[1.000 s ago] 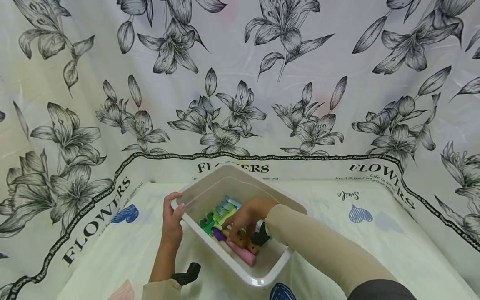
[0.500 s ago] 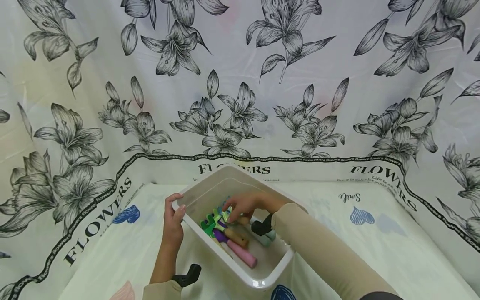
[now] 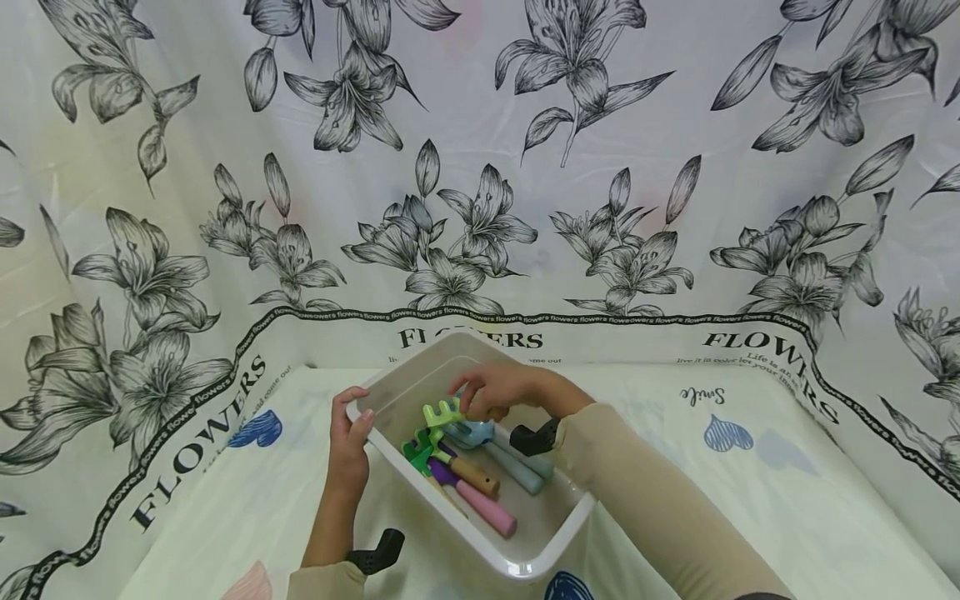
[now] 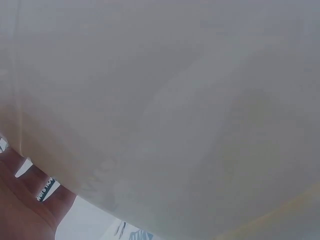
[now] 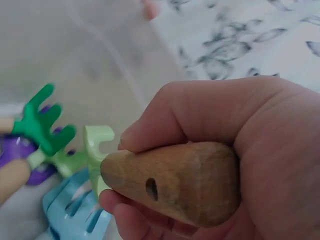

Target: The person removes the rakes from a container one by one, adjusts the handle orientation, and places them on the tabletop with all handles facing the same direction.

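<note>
Your right hand (image 3: 495, 393) grips the wooden handle (image 5: 175, 182) of a light-green rake (image 3: 437, 414) over the floor of the pale bin (image 3: 519, 568), and your left hand (image 3: 349, 433) holds the bin's rim. The step in hand looks like singling out one tool; the next move likely calls for keeping its tines clear of the green fork (image 3: 417, 452) and blue fork (image 5: 67, 202). Below spreads a printed cloth (image 3: 645, 492); beyond hangs a flower-patterned curtain (image 3: 450, 83)

Wooden-handled lime rake (image 5: 172, 172) — over pale tub (image 3: 520, 569)
</note>
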Motion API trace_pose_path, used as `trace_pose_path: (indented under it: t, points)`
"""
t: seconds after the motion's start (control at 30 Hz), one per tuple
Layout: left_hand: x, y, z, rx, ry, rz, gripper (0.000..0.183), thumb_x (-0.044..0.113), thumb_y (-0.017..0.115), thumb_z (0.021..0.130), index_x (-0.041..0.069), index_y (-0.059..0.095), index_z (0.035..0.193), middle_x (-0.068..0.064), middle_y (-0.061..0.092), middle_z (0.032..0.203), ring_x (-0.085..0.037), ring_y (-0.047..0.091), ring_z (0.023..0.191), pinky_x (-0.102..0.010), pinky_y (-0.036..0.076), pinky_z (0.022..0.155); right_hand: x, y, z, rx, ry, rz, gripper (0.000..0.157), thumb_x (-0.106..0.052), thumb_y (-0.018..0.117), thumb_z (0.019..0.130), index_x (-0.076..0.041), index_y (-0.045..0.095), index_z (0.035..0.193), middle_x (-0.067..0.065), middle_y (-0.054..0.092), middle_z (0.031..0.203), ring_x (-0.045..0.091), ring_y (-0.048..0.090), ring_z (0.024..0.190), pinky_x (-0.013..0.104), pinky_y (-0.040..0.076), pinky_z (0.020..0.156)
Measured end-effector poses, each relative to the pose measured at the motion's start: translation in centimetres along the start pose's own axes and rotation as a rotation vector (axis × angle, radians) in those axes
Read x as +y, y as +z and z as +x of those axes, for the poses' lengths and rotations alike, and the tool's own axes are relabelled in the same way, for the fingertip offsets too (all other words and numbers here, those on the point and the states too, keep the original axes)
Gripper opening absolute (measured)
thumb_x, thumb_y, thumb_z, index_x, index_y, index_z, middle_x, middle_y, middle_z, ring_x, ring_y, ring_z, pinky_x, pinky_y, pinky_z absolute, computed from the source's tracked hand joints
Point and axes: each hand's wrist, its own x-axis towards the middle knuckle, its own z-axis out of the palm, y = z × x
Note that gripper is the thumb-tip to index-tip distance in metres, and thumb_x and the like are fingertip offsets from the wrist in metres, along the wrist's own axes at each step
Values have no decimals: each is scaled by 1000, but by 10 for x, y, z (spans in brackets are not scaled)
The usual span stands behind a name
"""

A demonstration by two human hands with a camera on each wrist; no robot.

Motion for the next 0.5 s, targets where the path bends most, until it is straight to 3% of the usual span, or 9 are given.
trace_pose_path:
  t: [0.17,0.33,0.5]
  points:
    - [-2,0,0,6,8,-7,38,26,41,100,8,32,132,-4,39,137,-27,42,121,-59,36,100,-5,-8,-7,22,-99,41,62,2,61,86,-12,42,144,13,58,119,12,33,53,25,32,49]
    - [-1,1,1,5,11,-8,38,25,39,100,6,31,132,-6,38,136,-28,42,119,-56,40,97,-7,-13,-11,74,-229,78,70,5,59,81,-14,41,146,12,58,119,15,35,56,27,31,49]
    - [0,0,1,12,-7,1,39,28,41,100,8,31,132,-4,36,137,-28,41,120,-55,40,98,-8,-15,-11,101,-282,131,62,1,62,80,-12,48,139,15,54,114,16,40,60,27,30,49]
